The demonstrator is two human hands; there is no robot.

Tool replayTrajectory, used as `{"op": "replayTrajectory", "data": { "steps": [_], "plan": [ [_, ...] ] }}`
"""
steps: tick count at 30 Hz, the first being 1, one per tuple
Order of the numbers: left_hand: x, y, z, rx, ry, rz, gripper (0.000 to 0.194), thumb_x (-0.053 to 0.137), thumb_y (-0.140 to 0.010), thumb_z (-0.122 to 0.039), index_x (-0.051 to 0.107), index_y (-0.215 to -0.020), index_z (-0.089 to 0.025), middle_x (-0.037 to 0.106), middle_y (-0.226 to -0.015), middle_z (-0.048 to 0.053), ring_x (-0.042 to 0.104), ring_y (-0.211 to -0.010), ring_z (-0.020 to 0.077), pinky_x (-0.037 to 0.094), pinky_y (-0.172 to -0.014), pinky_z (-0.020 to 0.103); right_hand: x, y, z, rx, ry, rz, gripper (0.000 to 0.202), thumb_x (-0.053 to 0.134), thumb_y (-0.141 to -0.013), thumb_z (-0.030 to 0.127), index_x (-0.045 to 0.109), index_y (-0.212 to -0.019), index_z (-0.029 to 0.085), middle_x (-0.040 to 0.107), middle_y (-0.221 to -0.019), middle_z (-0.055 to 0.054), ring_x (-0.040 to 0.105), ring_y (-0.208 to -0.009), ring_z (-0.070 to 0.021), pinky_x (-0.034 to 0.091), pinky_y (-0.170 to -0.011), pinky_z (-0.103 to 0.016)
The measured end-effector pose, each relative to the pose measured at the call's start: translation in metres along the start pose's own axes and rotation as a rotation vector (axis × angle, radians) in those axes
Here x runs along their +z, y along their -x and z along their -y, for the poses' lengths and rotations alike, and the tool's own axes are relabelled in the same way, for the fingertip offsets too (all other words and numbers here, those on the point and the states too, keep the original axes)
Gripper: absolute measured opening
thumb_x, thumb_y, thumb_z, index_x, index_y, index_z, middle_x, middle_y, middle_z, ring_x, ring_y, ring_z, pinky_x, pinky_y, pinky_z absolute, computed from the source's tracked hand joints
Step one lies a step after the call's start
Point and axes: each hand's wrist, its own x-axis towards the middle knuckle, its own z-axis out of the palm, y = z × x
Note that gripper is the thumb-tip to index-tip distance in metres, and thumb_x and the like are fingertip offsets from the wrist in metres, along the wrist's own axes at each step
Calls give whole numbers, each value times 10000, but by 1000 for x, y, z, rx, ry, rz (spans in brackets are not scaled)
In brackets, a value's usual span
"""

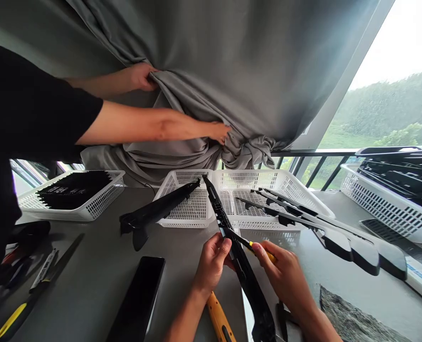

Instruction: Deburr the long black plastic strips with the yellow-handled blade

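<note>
1. A grey curtain (pixel 260 71) is touched by a black-sleeved person (pixel 36 99), upper left.
2. Green foliage (pixel 392 109) is seen outside, upper right.
3. A black phone (pixel 139 299) is laid flat, lower left of centre.
4. A rough grey cloth (pixel 353 313) is spread, lower right.

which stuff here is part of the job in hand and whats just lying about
In the job:
long black part, in left hand
slim yellow-handled tool, in right hand
probably the similar black parts either side

Seemingly just lying about:
phone
mottled grey cloth
orange-handled tool
</note>
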Motion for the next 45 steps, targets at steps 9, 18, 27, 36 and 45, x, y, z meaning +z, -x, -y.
{"op": "replayTrajectory", "data": {
  "steps": [9,18,27,36,45],
  "plan": [
    [2,6,-6,6,-24,-35,404,726,-894,-591,676,-912,-190,582,-778,-16,531,-750,167,468,-682,268,0,1,-2,-55,35,12,679,486,-1059,756,708,-726,207,571,-564,18,487,-516,-128,333,-558,-267],
    [0,4,-7,52,-33,-40,334,679,-915,-477,752,-1027,-171,669,-826,13,558,-771,184,452,-754,293,0,1,-7,23,84,-11,730,472,-1021,832,770,-760,219,602,-551,2,502,-504,-149,331,-556,-282],
    [4,8,-13,19,39,10,466,701,-912,-464,731,-1264,-160,739,-817,18,614,-704,188,471,-707,303,1,1,-3,-30,66,83,677,477,-1047,784,708,-755,219,613,-609,7,518,-560,-144,338,-596,-278],
    [3,7,-8,92,72,29,431,686,-951,-420,711,-1303,-172,746,-875,20,616,-750,188,442,-707,294,-4,0,-6,-38,107,161,701,448,-1059,776,541,-652,213,441,-575,41,349,-564,-123,275,-576,-284],
    [0,7,-6,51,29,35,429,681,-917,-369,728,-1296,-173,663,-787,-6,540,-673,156,414,-649,271,-3,-3,-7,16,156,148,703,438,-1032,817,643,-702,230,666,-696,-27,574,-670,-189,360,-656,-300]
  ]
}}
